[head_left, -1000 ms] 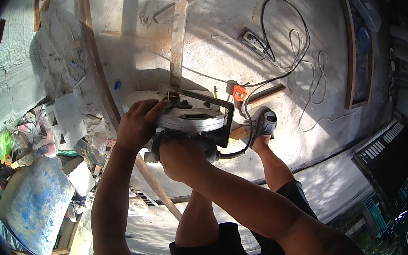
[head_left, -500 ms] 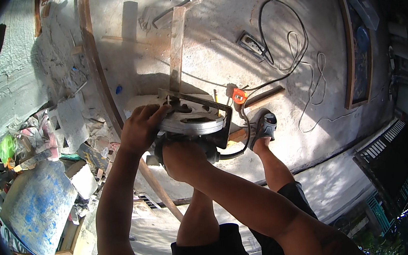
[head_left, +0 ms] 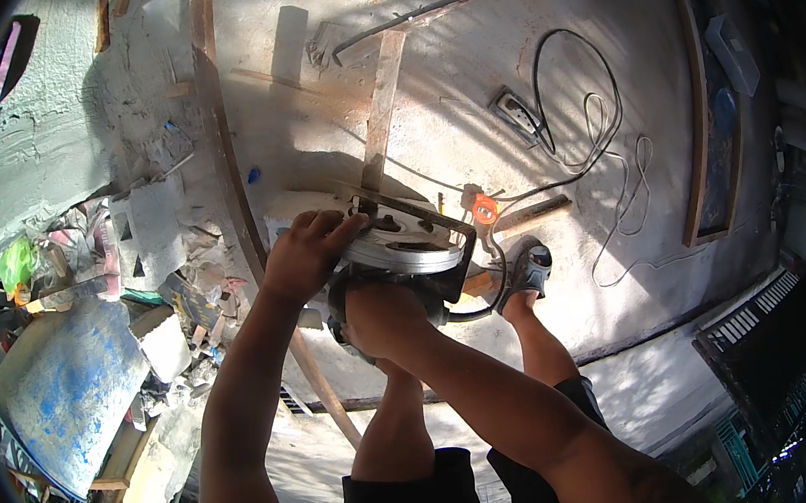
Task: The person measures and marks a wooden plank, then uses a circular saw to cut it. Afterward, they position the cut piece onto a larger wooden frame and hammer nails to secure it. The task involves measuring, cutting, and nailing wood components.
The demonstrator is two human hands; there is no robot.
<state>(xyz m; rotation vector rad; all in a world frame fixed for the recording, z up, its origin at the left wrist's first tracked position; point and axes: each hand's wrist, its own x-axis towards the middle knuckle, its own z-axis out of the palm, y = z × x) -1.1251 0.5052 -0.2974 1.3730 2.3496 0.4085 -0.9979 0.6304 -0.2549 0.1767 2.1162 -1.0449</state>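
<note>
Hands (head_left: 309, 252) as before — both still gripping circular saw (head_left: 402, 247) on plank (head_left: 380, 115).

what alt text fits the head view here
Seen from above, a person's left hand and right hand grip a circular saw over a long wooden strip on a concrete floor. A black cable loops to the right, and rubble lies on the left.

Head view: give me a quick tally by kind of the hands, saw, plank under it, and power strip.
Hands: 2, left hand and right hand
Circular saw: 1
Wooden plank: 1
Power strip: 1
Total: 5
</note>
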